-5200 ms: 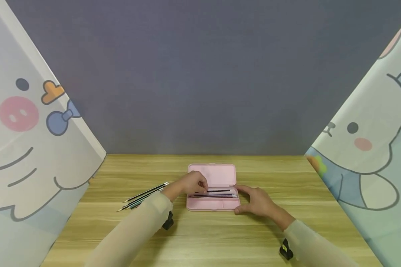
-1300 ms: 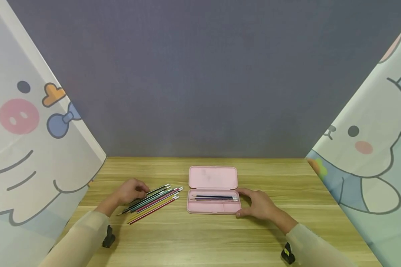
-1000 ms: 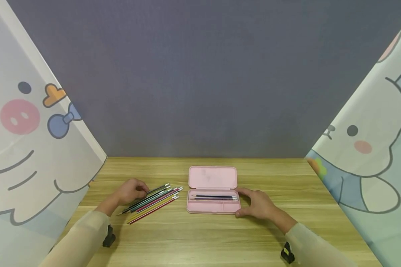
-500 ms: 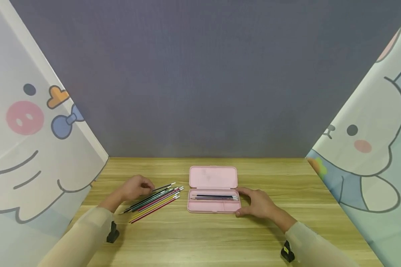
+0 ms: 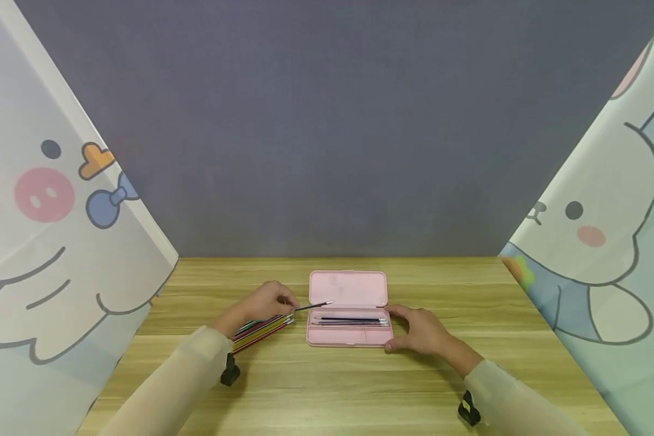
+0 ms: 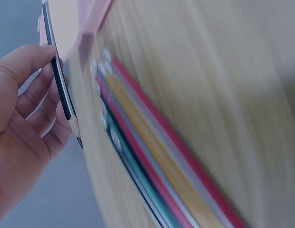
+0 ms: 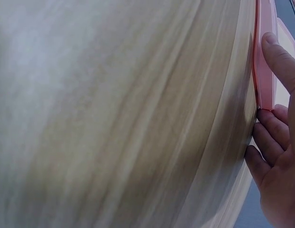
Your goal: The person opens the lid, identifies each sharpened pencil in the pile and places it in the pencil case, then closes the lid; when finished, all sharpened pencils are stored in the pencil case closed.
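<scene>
My left hand (image 5: 267, 301) pinches a black pencil (image 5: 318, 305) between thumb and fingers, its white eraser end reaching over the open pink pencil case (image 5: 347, 287). In the left wrist view the sharpened tip of this pencil points down, away from the case. My right hand (image 5: 419, 331) holds the right end of the case, with the thumb at the front corner and the index finger by the back corner. Inside the long compartment lie several dark pencils (image 5: 349, 322). The front compartments hold nothing.
Left of the case, partly hidden under my left forearm, several loose pencils (image 5: 264, 333) in red, yellow, pink and green lie slanting on the wooden table (image 5: 327, 393). A grey wall (image 5: 327, 133) stands behind, with cartoon-printed panels at both sides.
My left hand has picked the black pencil from the loose pile and carried it right to the case's left edge. Earlier it was over the case compartment. The right hand stays put.
</scene>
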The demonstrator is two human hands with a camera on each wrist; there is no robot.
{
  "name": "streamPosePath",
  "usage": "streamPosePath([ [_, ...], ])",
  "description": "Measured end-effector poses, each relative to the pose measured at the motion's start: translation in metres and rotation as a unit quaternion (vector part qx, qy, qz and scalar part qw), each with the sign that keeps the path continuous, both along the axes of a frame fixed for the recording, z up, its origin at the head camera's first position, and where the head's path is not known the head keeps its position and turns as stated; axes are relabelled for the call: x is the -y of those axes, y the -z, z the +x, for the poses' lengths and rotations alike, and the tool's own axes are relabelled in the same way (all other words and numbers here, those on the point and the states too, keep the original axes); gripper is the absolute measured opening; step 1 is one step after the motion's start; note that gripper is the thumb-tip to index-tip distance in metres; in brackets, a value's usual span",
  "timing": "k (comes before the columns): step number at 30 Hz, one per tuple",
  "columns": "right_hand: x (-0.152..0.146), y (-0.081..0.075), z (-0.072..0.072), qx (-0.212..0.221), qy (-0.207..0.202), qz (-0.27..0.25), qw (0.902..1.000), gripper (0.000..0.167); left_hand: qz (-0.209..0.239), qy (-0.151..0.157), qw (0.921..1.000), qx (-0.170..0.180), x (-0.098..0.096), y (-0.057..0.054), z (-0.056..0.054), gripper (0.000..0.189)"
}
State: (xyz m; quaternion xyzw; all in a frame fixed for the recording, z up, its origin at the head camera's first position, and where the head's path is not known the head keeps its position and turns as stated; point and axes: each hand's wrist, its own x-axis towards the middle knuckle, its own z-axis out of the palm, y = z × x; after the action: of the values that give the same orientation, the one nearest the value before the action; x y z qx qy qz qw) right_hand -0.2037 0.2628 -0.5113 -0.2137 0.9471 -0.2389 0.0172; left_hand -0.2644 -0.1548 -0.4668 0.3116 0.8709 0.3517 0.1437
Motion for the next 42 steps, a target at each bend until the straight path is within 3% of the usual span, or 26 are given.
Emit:
streamPosePath([
  [3, 0.000, 0.000, 0.000, -0.003, -0.004, 0.002, 1.0000, 0.096, -0.012, 0.023, 0.9996, -0.012, -0.023, 0.005, -0.002, 0.012],
  [10, 0.003, -0.001, 0.000, -0.001, -0.001, 0.000, 1.0000, 0.096, -0.017, 0.048, 0.9986, 0.012, -0.069, 0.008, -0.003, 0.014],
  [15, 0.004, 0.000, 0.000, -0.002, 0.003, 0.000, 1.0000, 0.096, -0.031, 0.062, 0.9976, -0.008, -0.091, 0.007, -0.004, 0.014],
  [23, 0.004, 0.000, -0.001, 0.000, 0.008, -0.003, 1.0000, 0.095, -0.075, 0.073, 0.9925, -0.063, -0.112, 0.009, -0.004, 0.013],
  [29, 0.004, -0.001, -0.001, 0.001, 0.009, -0.001, 1.0000, 0.096, -0.108, 0.063, 0.9898, -0.068, -0.121, 0.011, -0.003, 0.012],
  [42, 0.002, 0.001, -0.001, 0.004, 0.016, -0.003, 0.9999, 0.095, -0.122, 0.042, 0.9869, -0.097, -0.139, 0.021, -0.001, 0.008],
])
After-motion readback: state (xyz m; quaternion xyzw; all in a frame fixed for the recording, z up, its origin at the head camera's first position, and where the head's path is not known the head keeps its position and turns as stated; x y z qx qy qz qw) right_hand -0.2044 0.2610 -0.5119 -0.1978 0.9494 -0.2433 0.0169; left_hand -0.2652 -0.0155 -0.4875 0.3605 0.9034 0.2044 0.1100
